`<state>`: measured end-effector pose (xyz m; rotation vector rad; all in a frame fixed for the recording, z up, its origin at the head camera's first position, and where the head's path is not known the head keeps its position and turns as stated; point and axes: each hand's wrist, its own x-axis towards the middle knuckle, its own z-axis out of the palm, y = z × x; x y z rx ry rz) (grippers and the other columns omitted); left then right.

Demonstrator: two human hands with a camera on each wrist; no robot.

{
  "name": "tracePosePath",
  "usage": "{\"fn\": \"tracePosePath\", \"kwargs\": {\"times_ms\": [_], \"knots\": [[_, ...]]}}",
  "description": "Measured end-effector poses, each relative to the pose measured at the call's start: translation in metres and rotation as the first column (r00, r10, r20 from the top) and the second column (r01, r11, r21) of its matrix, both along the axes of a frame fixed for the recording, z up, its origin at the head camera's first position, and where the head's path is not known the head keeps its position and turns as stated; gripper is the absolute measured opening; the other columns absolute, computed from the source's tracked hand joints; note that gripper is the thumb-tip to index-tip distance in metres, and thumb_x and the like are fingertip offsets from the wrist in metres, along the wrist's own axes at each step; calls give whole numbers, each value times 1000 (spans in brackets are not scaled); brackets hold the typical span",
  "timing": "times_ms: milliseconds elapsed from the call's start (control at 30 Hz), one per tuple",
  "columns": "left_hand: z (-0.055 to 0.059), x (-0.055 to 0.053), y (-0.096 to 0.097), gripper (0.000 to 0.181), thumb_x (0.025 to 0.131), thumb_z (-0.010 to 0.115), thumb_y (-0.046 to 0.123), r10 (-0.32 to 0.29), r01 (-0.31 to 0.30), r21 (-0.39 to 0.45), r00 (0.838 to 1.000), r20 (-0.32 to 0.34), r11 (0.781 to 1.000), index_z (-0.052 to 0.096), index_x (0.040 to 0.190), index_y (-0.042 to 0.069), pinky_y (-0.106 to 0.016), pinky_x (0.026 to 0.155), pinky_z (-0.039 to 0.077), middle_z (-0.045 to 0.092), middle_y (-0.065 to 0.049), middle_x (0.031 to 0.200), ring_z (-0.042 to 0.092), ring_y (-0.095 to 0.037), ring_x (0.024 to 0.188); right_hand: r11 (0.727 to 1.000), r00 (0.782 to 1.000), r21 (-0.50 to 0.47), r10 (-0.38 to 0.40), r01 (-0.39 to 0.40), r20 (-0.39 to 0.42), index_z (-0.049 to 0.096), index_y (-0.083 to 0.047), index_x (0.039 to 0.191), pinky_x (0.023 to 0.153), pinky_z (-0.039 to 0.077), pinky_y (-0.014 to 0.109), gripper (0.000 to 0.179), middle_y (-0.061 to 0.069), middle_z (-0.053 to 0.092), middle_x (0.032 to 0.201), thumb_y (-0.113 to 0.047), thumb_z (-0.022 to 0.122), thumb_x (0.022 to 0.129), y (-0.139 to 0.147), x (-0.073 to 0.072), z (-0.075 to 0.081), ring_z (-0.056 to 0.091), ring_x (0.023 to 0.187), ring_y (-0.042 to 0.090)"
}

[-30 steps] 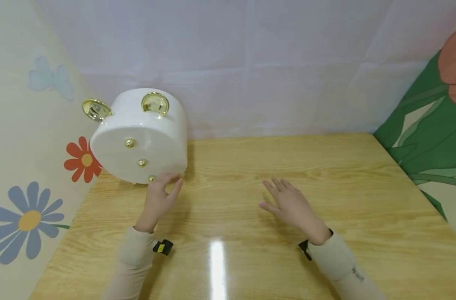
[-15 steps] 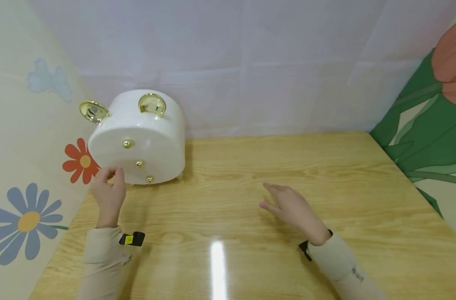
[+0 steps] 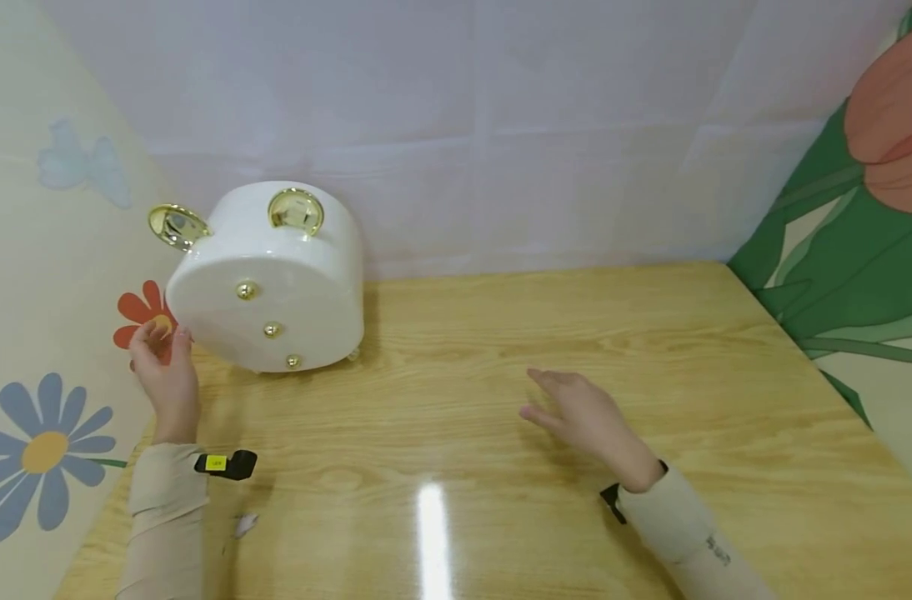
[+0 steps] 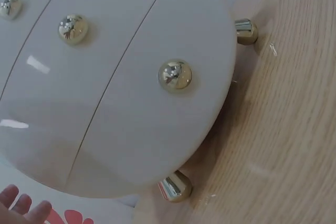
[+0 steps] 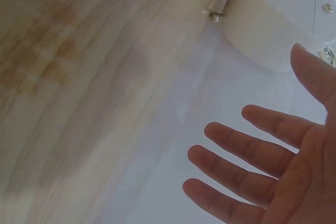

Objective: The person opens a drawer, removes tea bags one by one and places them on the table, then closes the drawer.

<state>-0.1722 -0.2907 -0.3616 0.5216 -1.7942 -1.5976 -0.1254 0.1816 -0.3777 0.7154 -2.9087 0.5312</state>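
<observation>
The white case with gold knobs [image 3: 272, 279] stands on the tabletop [image 3: 441, 358], just beside the left hand [image 3: 169, 379], whose fingers curve loosely around nothing, and well left of the right hand's [image 3: 587, 421] outstretched fingers.

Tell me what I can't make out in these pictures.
- Head view: inside the gold-eared white drawer cabinet, hidden by its closed front.
- Head view: print on the right sleeve, too small.
- Head view: marks on the yellow label, too small.
- Left wrist view: most of the left hand, cut off by the lower-left corner.
</observation>
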Motion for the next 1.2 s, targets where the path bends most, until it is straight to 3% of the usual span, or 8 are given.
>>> {"fn": "tracePosePath", "kwargs": {"times_ms": [133, 233, 433, 600, 800, 1033, 1167, 1200], "knots": [[-4, -2, -8, 64, 91, 54, 16, -211, 211, 84, 977, -19, 974, 18, 144, 18, -29, 109, 20, 27, -6, 143, 26, -17, 130, 1000, 1000, 3, 0, 0, 1, 50, 5, 125, 86, 46, 50, 56, 24, 57, 116, -32, 63, 85, 0, 2, -2, 55, 104, 37], [-6, -5, -11, 65, 90, 57, 13, -293, 297, 129, 955, -50, 946, 21, 143, 22, -26, 108, 24, 29, -5, 144, 29, -17, 128, 1000, 1000, 2, -6, 6, 1, 51, 5, 125, 85, 47, 50, 56, 24, 57, 115, -32, 63, 85, 0, 3, -2, 55, 103, 37], [-11, -11, -16, 59, 88, 59, 11, -312, 312, 71, 950, -9, 947, 33, 140, 25, -25, 105, 29, 41, -5, 132, 37, -17, 119, 998, 996, -18, -65, 64, -66, 60, 4, 113, 81, 49, 47, 44, 21, 61, 108, -29, 65, 84, -2, 3, -3, 58, 97, 36], [-20, -17, -17, 64, 87, 60, 9, -380, 380, 2, 925, -5, 925, 29, 140, 27, -18, 92, 41, 44, -4, 126, 42, -17, 113, 995, 988, -37, -94, 91, -122, 63, 3, 107, 74, 52, 46, 39, 20, 64, 102, -26, 67, 83, -1, 4, -2, 61, 91, 35], [-26, -21, -20, 66, 87, 58, 2, -428, 424, -77, 902, -59, 903, 26, 140, 23, -13, 80, 45, 45, -1, 118, 45, -16, 108, 996, 988, -42, -88, 83, -130, 62, 4, 108, 77, 51, 47, 39, 20, 64, 102, -26, 66, 83, 1, 5, -3, 61, 91, 35], [-27, -22, -30, 72, 87, 58, 3, -513, 507, -116, 858, -31, 854, 16, 141, 27, -12, 68, 50, 48, 1, 114, 53, -6, 96, 996, 986, -45, -86, 80, -142, 63, 3, 107, 78, 50, 47, 37, 19, 64, 102, -24, 66, 83, 2, 6, -5, 61, 91, 35], [-30, -25, -34, 71, 86, 58, 0, -547, 541, -83, 832, -95, 837, 19, 140, 24, -16, 66, 52, 52, 2, 110, 57, -5, 93, 996, 986, -40, -83, 78, -145, 63, 3, 108, 76, 51, 46, 37, 20, 64, 101, -24, 66, 83, 4, 5, -8, 61, 90, 35], [-35, -29, -39, 71, 85, 59, 1, -563, 559, -70, 818, -117, 826, 20, 140, 25, -16, 65, 52, 53, 2, 111, 57, -5, 94, 996, 986, -38, -82, 77, -146, 63, 3, 108, 75, 52, 46, 37, 20, 64, 101, -24, 66, 83, 5, 4, -9, 61, 90, 35]]}}
